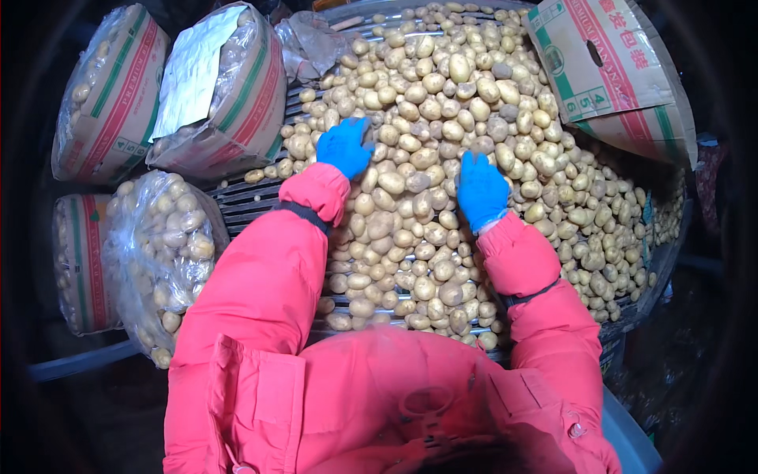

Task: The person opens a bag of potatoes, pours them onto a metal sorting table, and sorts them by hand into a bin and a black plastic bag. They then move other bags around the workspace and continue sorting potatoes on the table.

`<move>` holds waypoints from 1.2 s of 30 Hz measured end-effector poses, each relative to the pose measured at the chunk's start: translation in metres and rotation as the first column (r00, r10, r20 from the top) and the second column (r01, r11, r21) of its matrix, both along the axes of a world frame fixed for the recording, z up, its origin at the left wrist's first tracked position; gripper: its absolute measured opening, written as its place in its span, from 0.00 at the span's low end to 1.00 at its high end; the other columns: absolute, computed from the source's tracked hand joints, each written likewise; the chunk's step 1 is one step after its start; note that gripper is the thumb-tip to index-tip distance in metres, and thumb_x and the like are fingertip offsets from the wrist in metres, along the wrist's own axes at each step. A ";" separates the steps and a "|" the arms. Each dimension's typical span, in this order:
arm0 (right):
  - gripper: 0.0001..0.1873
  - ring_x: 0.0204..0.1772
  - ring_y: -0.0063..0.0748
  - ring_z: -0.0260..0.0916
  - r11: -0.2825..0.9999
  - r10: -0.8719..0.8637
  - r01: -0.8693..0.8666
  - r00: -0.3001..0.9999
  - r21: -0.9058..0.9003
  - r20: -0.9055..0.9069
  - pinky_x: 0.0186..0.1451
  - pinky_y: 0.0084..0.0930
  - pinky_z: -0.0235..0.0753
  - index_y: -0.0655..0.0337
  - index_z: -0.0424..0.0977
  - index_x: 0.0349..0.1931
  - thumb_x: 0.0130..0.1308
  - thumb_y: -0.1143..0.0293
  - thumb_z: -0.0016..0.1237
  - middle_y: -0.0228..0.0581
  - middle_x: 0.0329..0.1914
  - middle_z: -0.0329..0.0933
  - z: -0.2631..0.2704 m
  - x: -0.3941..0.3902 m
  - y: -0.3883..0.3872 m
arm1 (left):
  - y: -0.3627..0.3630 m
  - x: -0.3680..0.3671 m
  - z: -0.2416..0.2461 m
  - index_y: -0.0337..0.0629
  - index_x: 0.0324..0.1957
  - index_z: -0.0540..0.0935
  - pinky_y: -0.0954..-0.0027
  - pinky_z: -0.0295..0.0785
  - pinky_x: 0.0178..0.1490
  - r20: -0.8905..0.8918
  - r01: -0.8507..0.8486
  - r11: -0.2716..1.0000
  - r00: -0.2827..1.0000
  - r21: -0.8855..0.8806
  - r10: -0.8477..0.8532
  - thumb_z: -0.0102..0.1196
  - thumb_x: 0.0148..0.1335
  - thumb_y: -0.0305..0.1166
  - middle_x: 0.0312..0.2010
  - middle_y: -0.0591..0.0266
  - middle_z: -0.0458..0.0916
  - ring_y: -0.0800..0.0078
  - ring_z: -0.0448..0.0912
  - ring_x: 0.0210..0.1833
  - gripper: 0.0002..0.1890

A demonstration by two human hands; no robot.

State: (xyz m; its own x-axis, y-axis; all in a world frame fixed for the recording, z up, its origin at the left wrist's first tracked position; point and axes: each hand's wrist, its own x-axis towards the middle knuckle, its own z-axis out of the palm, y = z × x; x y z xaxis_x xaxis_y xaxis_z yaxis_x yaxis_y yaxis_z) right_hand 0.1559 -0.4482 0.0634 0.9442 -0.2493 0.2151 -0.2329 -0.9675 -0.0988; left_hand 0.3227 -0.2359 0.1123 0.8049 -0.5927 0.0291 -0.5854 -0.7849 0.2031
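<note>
Small pale potatoes (414, 160) lie in a broad heap on a slatted metal table (237, 204). My left hand (345, 148), in a blue glove, rests on the heap left of its middle, fingers pointing up and right, touching potatoes. Also in a blue glove, my right hand (482, 189) lies over potatoes further right, its fingers pointing away from me. Whether either hand grips a potato is hidden under the palms and fingers. Between the hands are more potatoes, a few of them darker and soil-covered.
Cardboard boxes of potatoes in clear plastic stand at the left: two at the back (133, 106) (251, 101), and others nearer, one with a bulging plastic bag (160, 237). A tilted cardboard box (616, 65) is at the back right. Crumpled plastic (311, 44) lies at the back.
</note>
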 end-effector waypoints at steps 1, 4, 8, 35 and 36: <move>0.11 0.35 0.35 0.75 0.994 -0.029 0.028 1.000 -0.101 -0.009 0.29 0.30 0.74 0.56 0.70 0.45 0.62 0.69 0.42 0.41 0.37 0.72 0.000 0.005 0.002 | 0.001 0.003 0.001 0.54 0.59 0.71 0.56 0.70 0.55 -0.004 -0.003 1.000 1.000 0.006 0.003 0.57 0.55 0.41 0.56 0.56 0.72 0.53 0.73 0.55 0.27; 0.08 0.30 0.32 0.73 0.993 0.038 -0.033 0.998 -0.111 0.042 0.24 0.28 0.72 0.54 0.69 0.41 0.61 0.71 0.41 0.38 0.32 0.69 -0.009 0.012 -0.003 | 0.007 0.005 0.005 0.57 0.57 0.73 0.56 0.70 0.55 -0.095 0.022 0.999 0.995 0.044 -0.017 0.59 0.53 0.42 0.54 0.56 0.72 0.54 0.73 0.54 0.27; 0.07 0.29 0.35 0.75 0.995 0.070 -0.069 0.997 -0.071 0.015 0.24 0.31 0.73 0.56 0.71 0.40 0.62 0.70 0.40 0.41 0.32 0.72 -0.020 0.016 -0.019 | 0.013 0.002 0.013 0.55 0.55 0.74 0.58 0.70 0.55 -0.134 0.040 0.993 0.991 0.111 -0.025 0.63 0.49 0.41 0.50 0.56 0.74 0.54 0.74 0.52 0.28; 0.11 0.36 0.23 0.68 0.096 0.345 -0.030 0.938 0.995 -0.005 0.39 0.22 0.70 0.62 0.71 0.37 0.55 0.71 0.54 0.33 0.34 0.73 0.024 -0.092 -0.006 | 0.149 -0.222 0.003 0.41 0.55 0.74 0.64 0.72 0.51 -0.361 0.061 0.951 0.916 -0.305 -0.174 0.61 0.53 0.32 0.50 0.52 0.74 0.58 0.75 0.51 0.26; 0.12 0.37 0.23 0.69 -0.009 0.373 0.052 0.927 0.999 -0.045 0.39 0.22 0.71 0.62 0.71 0.39 0.55 0.71 0.55 0.33 0.35 0.73 0.041 -0.102 0.010 | 0.144 -0.231 0.007 0.41 0.56 0.74 0.63 0.73 0.51 -0.348 -0.038 0.924 0.931 -0.381 -0.106 0.61 0.52 0.32 0.50 0.51 0.74 0.57 0.75 0.50 0.26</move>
